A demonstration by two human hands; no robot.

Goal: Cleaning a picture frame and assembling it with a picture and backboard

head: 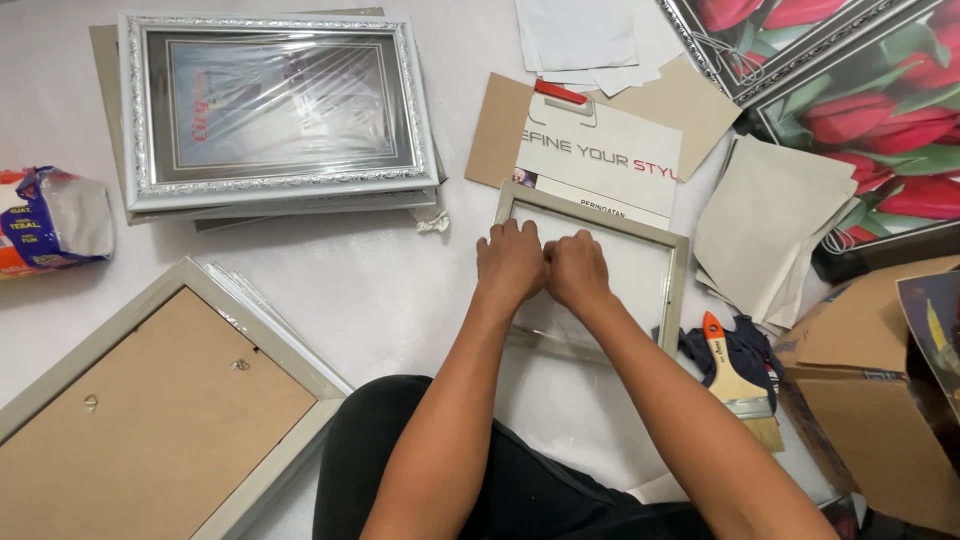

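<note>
Bright, even light falls from overhead, with soft shadows only. Glare streaks the plastic wrap on the silver frame (275, 110). Focus is mostly sharp; the edges seem slightly bowed, perhaps from a wide lens.

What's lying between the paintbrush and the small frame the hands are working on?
In the head view, a dark cloth lies bunched between the paintbrush and the small frame. It sits against the frame's right side and runs under the brush handle.
</note>
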